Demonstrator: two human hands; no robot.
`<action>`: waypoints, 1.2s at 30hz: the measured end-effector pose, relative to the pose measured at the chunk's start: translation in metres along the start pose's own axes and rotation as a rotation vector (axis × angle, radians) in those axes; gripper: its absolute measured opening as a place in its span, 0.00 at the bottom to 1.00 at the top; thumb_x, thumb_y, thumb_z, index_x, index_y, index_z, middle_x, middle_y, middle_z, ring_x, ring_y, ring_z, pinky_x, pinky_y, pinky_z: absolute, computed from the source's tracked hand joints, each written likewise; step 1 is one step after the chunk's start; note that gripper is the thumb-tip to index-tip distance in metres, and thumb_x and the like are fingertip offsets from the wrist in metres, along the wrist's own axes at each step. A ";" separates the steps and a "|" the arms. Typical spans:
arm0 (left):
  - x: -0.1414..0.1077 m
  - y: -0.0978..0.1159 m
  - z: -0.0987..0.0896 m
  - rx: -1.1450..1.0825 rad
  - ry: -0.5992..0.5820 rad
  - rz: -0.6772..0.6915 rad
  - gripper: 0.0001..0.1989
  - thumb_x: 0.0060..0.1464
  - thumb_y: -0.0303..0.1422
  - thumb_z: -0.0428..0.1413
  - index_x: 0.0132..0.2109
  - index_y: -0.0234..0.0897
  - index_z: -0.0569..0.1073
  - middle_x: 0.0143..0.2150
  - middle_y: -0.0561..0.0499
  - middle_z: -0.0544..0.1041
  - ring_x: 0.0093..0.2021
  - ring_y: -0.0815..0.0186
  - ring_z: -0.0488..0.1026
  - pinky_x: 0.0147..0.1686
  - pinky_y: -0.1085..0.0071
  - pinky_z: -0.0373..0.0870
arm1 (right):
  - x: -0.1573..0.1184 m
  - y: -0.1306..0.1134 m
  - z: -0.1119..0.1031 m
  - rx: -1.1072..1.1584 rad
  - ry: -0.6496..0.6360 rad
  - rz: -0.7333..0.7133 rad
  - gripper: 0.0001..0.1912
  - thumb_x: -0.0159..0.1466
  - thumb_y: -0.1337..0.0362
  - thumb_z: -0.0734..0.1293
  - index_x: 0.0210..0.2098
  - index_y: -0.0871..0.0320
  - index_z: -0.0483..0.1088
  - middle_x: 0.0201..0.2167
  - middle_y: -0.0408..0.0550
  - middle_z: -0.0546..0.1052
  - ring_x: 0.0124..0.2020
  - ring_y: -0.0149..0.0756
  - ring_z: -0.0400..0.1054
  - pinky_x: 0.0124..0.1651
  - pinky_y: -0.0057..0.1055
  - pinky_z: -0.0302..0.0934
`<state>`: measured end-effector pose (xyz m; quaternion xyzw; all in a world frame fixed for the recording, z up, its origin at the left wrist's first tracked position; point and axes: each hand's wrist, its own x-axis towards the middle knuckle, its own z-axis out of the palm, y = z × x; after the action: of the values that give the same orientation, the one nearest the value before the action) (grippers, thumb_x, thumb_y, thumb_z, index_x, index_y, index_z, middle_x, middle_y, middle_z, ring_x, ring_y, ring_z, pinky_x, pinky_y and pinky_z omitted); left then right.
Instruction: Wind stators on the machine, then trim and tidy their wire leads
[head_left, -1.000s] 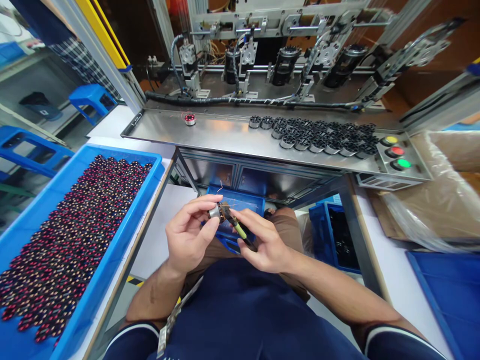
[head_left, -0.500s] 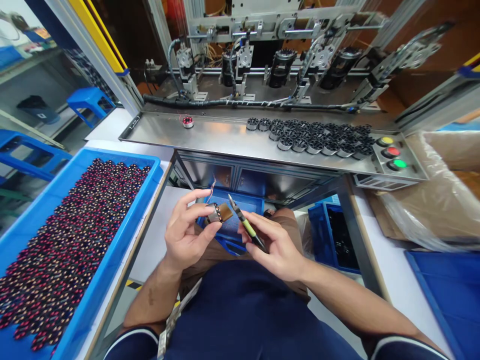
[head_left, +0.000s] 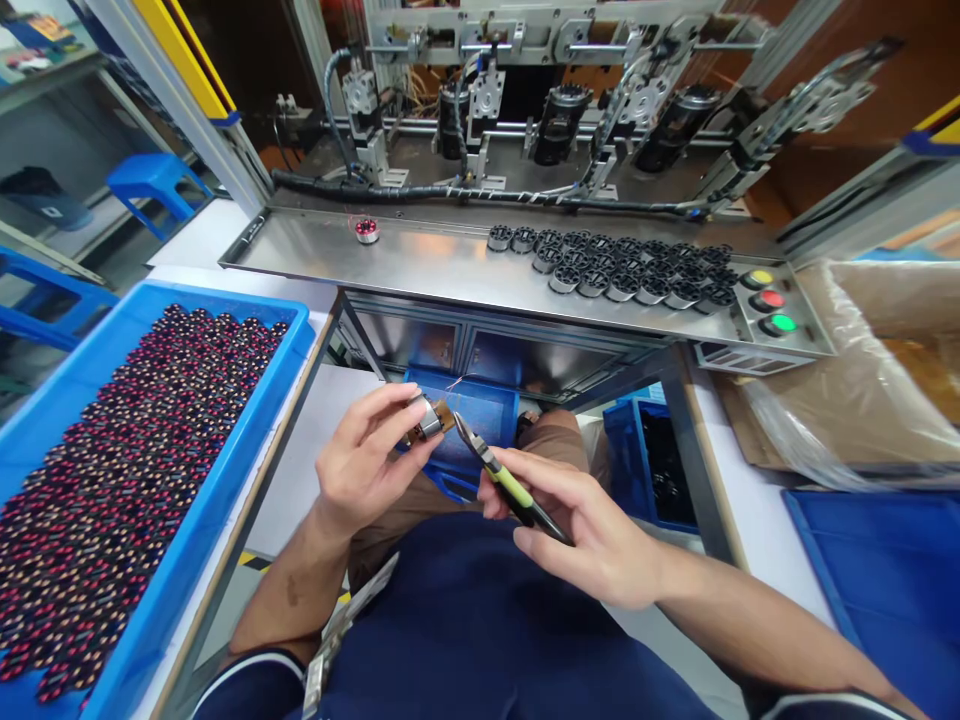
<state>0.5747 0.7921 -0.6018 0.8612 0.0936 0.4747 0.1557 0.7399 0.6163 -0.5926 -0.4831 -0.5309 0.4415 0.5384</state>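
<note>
Between the thumb and fingers of my left hand (head_left: 371,450) is a small motor stator (head_left: 429,418), a silvery ring with a brownish piece on its right side. Thin reddish wires (head_left: 457,382) stick up from it. My right hand (head_left: 577,515) is closed around cutting pliers (head_left: 510,482) with black and yellow-green handles. Their metal tip points up and left, close to the brownish piece; whether it touches a wire I cannot tell.
A blue tray (head_left: 300,340) full of wound stators lies left. Ahead, a metal ledge (head_left: 427,262) carries one red-wound stator (head_left: 367,231), several dark stators (head_left: 622,265) and push buttons (head_left: 778,324), below a machine (head_left: 487,100). A plastic-lined box (head_left: 847,400) stands right.
The stator has turned in my left hand, its wires now leaning right. The pliers have shifted slightly down and right, with their tip still near the stator. The whole view has shifted a little.
</note>
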 end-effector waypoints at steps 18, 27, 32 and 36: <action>-0.010 0.000 0.004 -0.130 0.094 -0.049 0.34 0.47 0.21 0.68 0.60 0.41 0.70 0.48 0.49 0.84 0.45 0.61 0.83 0.45 0.66 0.84 | 0.005 -0.004 0.000 0.102 -0.075 0.066 0.33 0.61 0.75 0.63 0.64 0.53 0.62 0.44 0.49 0.73 0.42 0.33 0.71 0.49 0.34 0.70; -0.018 0.002 0.003 -0.142 0.030 -0.208 0.27 0.51 0.26 0.67 0.58 0.40 0.71 0.48 0.48 0.83 0.45 0.61 0.83 0.44 0.64 0.85 | 0.010 -0.007 0.003 0.157 -0.069 0.085 0.30 0.60 0.76 0.63 0.61 0.55 0.66 0.38 0.46 0.71 0.34 0.28 0.69 0.39 0.28 0.67; -0.018 0.004 0.000 -0.188 0.012 -0.232 0.29 0.50 0.24 0.66 0.59 0.41 0.71 0.49 0.49 0.83 0.45 0.62 0.83 0.46 0.64 0.84 | 0.012 -0.009 0.005 0.155 -0.058 0.107 0.28 0.62 0.75 0.62 0.61 0.58 0.66 0.35 0.45 0.70 0.31 0.27 0.66 0.35 0.26 0.66; -0.018 0.003 0.001 -0.162 0.019 -0.197 0.30 0.51 0.24 0.66 0.60 0.42 0.70 0.49 0.49 0.83 0.45 0.62 0.82 0.46 0.64 0.84 | 0.013 -0.010 0.006 0.053 -0.027 0.102 0.26 0.60 0.75 0.62 0.58 0.60 0.69 0.30 0.43 0.69 0.28 0.26 0.63 0.32 0.25 0.63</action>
<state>0.5658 0.7833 -0.6155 0.8278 0.1407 0.4714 0.2697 0.7343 0.6277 -0.5814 -0.4891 -0.5010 0.4885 0.5207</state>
